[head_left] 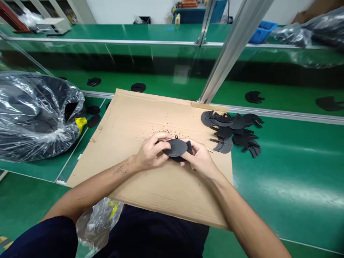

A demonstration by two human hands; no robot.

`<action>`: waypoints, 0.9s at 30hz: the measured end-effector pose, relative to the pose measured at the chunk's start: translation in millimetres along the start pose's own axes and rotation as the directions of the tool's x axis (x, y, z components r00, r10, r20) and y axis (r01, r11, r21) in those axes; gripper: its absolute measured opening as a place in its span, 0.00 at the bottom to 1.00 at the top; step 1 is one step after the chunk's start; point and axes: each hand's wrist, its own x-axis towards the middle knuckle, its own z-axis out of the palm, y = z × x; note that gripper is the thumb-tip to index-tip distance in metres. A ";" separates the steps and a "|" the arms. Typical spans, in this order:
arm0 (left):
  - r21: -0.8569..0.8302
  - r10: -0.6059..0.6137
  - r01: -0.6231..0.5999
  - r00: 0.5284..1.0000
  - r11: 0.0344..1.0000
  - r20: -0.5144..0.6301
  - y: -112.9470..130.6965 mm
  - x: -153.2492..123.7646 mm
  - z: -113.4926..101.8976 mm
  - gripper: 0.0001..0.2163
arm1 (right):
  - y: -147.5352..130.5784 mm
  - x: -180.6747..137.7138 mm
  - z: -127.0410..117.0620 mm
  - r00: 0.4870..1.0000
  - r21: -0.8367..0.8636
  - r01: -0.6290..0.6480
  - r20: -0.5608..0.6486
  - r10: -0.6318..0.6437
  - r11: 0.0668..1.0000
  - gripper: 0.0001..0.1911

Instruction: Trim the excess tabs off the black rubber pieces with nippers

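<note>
A flat black round plastic part (176,147) is held above the cardboard sheet (139,118) by both of my hands. My left hand (150,152) grips its left edge with curled fingers. My right hand (197,159) holds its right side, fingers wrapped underneath. Small black crumbs (161,129) lie scattered on the cardboard just beyond my hands.
A pile of several similar black parts (232,130) lies to the right on the green bench. A large clear bag of black parts (34,114) sits at the left. A slanted metal post (225,61) rises behind the cardboard. Single black parts (254,96) lie on the belt beyond.
</note>
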 end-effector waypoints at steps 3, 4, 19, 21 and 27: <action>-0.027 0.025 -0.024 0.999 0.999 0.041 -0.2 2.7 -4.7 0.10 | 0.3 0.4 0.1 1.000 -0.051 -0.010 -0.004 0.010 0.999 0.25; -0.030 0.028 -0.026 0.997 0.999 0.066 0.2 4.5 -5.6 0.12 | 0.8 0.5 0.0 1.000 -0.068 -0.019 -0.005 0.019 0.998 0.25; -0.117 0.003 -0.004 1.000 0.993 -0.007 12.5 5.1 -4.5 0.10 | 6.0 1.5 -0.9 0.998 -0.128 0.046 -0.036 -0.051 0.991 0.24; -0.246 -0.160 0.126 0.980 0.961 -0.121 12.6 5.3 -4.1 0.09 | 5.0 0.5 -1.9 0.997 -0.149 0.044 -0.063 -0.054 0.988 0.24; -0.360 -0.414 0.332 0.892 0.872 -0.181 8.7 4.3 0.1 0.09 | 10.3 -1.7 3.3 1.000 -0.193 0.004 -0.012 -0.007 0.981 0.20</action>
